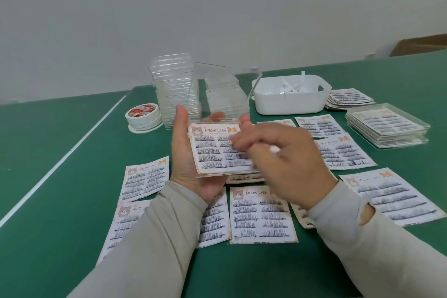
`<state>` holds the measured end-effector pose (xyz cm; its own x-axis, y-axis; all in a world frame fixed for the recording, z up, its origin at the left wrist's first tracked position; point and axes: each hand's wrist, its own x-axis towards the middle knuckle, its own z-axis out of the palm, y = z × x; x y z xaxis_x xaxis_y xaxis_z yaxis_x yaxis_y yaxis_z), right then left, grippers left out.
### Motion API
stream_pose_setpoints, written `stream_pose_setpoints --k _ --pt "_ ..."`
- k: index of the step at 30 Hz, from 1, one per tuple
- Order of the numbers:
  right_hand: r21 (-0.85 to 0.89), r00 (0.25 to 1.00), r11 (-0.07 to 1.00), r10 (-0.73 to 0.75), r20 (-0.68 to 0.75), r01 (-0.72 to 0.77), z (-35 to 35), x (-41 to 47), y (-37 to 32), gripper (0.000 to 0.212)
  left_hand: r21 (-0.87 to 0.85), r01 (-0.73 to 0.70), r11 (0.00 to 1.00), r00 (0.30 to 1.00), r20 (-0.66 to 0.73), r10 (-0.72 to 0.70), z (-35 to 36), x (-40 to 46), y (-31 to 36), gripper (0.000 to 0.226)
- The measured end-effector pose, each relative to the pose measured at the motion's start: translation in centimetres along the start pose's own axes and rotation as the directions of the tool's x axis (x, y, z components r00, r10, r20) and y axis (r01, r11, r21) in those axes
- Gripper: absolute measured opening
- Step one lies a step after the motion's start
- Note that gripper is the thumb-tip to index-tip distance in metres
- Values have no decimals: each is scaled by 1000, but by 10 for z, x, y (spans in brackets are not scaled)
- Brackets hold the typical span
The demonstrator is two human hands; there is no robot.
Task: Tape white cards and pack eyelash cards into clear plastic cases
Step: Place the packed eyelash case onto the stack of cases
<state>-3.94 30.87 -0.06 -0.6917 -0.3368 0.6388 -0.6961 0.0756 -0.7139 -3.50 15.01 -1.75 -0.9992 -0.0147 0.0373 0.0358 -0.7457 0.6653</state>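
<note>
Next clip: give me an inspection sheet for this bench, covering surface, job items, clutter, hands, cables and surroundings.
Surface: green table with a white line.
Job's things: open clear plastic case holding a printed eyelash card; loose eyelash cards spread on the table; stacked empty clear cases; packed cases at right; white tape rolls.
Clutter: white plastic bin of white strips.
Hands: left hand grips the case from below; right hand over the card, blurred.
Cables: nothing seen.
Surroundings: plain white wall; brown cardboard box.

left hand (pixel 191 164) holding eyelash card (pixel 217 150), case (pixel 212 121)
</note>
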Motion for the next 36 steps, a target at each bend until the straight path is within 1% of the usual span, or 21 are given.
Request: stream_pose_setpoints --k 1,3,4,5,7,9,10,12,14,16,19,21,22,24,25,26,27,29,30,32,36 --pt "125 989 990 76 -129 -60 -3 3 0 27 1 -4 1000 1000 15 4 1 -2 2 72" --pt "233 909 962 221 -352 -144 -11 12 4 28 -42 4 999 1000 29 -3 3 -3 3 76" --pt "282 863 937 310 -399 -206 -15 15 6 28 -47 -5 999 1000 20 6 4 -4 4 79" --pt "329 825 904 396 -404 -273 -17 17 9 29 -42 -9 999 1000 14 10 4 -3 3 82" --pt "352 780 842 522 -345 -408 -19 18 11 28 -30 -25 999 1000 9 25 7 -4 4 88" --pt "304 810 819 554 -194 -487 -17 17 11 18 26 -41 999 999 -9 41 7 -2 2 90" --pt "255 842 829 532 -85 -498 -15 16 9 22 68 -61 996 998 -28 63 7 -2 0 90" --pt "84 886 885 447 125 -458 -13 11 6 45 139 -128 982 989 -49 136 7 2 -5 88" --pt "-61 869 905 421 261 -420 -11 7 2 57 198 -171 965 980 -63 187 10 3 -7 91" --pt "-123 838 888 460 295 -444 -11 5 3 64 242 -183 953 975 -79 208 13 2 -9 100" --pt "-124 825 872 488 286 -473 -12 5 1 49 265 -189 945 975 -61 212 14 1 -14 97" --pt "-137 830 866 500 245 -481 -19 7 -5 49 286 -201 937 973 -54 225 14 1 -16 92" --pt "-152 840 861 507 192 -485 -28 9 -6 52 316 -202 927 971 -58 232 15 1 -16 91" --pt "-226 869 849 494 19 -477 -58 16 -6 52 384 -203 901 962 -92 256 16 2 -15 88" --pt "-301 874 824 478 -83 -480 -78 19 -2 50 403 -203 892 957 -112 269 15 2 -14 84" --pt "-391 865 772 465 -190 -501 -100 23 5 47 419 -205 884 951 -127 281 14 3 -13 79" --pt "-475 838 691 465 -284 -545 -123 25 13 48 437 -209 875 946 -138 294 14 2 -13 74" --pt "-583 752 489 525 -397 -649 -162 29 35 58 482 -212 850 936 -150 319 13 2 -13 71" --pt "-612 714 407 563 -416 -678 -176 30 46 61 503 -213 838 933 -150 328 13 2 -13 71" --pt "-655 673 306 603 -428 -691 -194 31 64 62 523 -214 825 931 -148 335 14 2 -14 71" --pt "-710 648 218 639 -414 -669 -204 34 80 61 527 -208 824 927 -162 338 12 4 -13 70"
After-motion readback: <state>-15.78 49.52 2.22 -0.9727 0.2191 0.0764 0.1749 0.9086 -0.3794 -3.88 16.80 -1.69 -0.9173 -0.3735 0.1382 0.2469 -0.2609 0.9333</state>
